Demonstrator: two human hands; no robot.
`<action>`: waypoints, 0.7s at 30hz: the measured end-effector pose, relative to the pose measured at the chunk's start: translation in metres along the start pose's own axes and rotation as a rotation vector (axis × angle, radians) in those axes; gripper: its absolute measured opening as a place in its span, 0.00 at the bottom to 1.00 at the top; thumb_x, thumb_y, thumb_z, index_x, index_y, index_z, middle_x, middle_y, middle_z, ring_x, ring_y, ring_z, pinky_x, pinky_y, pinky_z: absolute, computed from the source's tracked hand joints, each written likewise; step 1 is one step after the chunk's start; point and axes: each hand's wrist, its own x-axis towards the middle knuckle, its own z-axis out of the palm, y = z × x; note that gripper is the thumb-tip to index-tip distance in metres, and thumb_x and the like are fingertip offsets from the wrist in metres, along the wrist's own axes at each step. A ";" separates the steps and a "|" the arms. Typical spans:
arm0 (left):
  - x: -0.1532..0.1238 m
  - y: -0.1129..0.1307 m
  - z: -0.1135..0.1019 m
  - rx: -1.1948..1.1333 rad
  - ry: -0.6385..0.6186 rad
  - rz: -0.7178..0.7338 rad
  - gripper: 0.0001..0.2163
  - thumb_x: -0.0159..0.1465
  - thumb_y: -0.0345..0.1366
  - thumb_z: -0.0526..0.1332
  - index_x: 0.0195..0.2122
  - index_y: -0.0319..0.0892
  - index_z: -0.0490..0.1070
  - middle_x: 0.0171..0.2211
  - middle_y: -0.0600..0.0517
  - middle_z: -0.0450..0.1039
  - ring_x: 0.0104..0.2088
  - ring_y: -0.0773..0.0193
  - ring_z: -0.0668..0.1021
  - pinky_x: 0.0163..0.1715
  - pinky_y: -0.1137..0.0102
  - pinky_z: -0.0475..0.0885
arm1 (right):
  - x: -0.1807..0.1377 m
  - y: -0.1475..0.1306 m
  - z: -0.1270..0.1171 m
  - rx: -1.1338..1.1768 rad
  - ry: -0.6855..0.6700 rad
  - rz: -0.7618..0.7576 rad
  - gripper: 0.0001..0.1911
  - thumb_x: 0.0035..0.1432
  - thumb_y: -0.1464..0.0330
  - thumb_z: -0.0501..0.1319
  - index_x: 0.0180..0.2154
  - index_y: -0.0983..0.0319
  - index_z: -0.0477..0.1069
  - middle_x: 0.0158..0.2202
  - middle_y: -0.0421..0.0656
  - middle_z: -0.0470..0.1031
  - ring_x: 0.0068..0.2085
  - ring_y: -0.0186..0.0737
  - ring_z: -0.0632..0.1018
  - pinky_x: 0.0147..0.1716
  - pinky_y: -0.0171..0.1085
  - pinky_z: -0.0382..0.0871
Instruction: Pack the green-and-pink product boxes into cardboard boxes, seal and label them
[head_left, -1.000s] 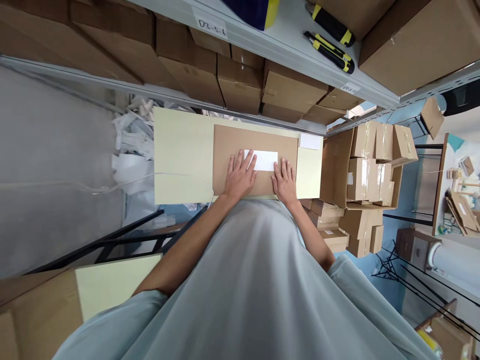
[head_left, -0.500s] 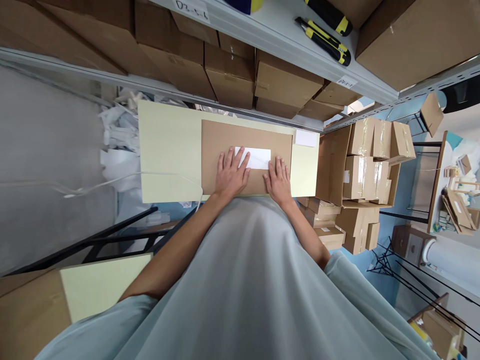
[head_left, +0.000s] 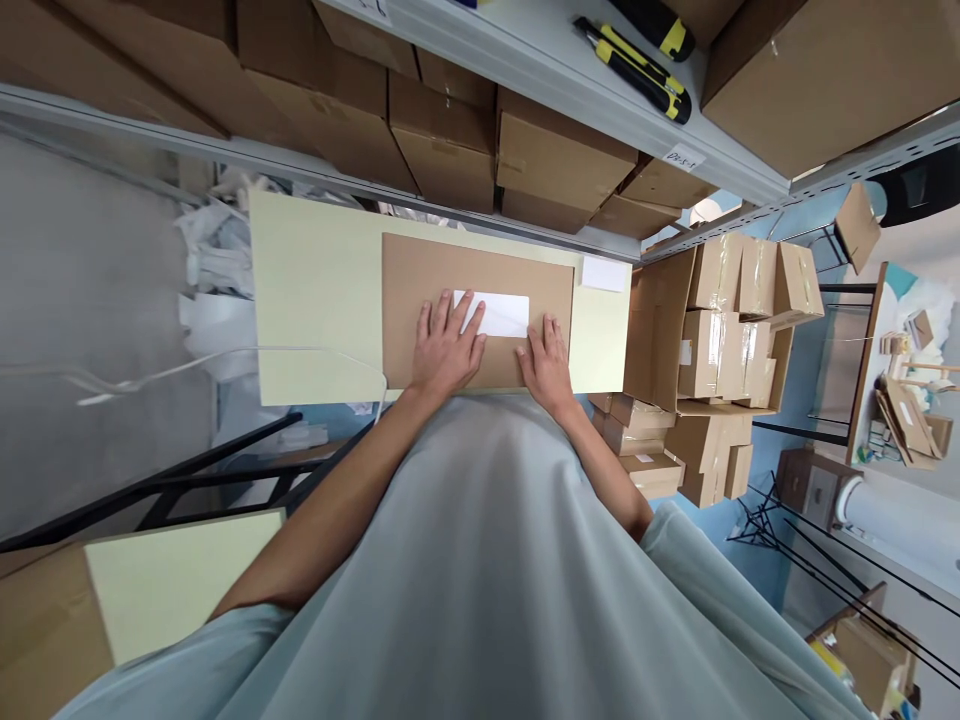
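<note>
Lying partly under spread left fingers point(head_left: 459, 312), the white label point(head_left: 501, 315) perhaps touches the parted right fingers point(head_left: 550, 338).

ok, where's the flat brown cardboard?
Head view, centre: the cardboard lies on the pale yellow rectangular tabletop, beneath the left hand and right hand.

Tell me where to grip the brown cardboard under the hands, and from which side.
Take the brown cardboard by its left edge, coming from the left: it lies flat, and the table shows widest there, so slipping under that edge looks easiest. Favor the far corner; a white cord runs by the near one.
</note>
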 end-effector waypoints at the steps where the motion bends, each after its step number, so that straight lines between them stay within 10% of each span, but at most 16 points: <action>1: 0.000 0.000 0.000 0.004 0.001 0.003 0.30 0.80 0.47 0.47 0.80 0.45 0.61 0.82 0.43 0.54 0.83 0.43 0.49 0.80 0.39 0.37 | 0.000 0.001 0.001 0.010 0.007 -0.002 0.32 0.83 0.57 0.49 0.77 0.68 0.62 0.84 0.57 0.43 0.85 0.55 0.43 0.82 0.58 0.47; 21: -0.002 -0.007 0.005 0.033 -0.003 0.016 0.30 0.79 0.44 0.49 0.80 0.42 0.59 0.81 0.42 0.54 0.83 0.45 0.48 0.81 0.40 0.37 | 0.035 -0.044 0.005 -0.159 -0.024 -0.204 0.31 0.83 0.58 0.48 0.80 0.60 0.57 0.85 0.52 0.39 0.85 0.56 0.40 0.81 0.63 0.41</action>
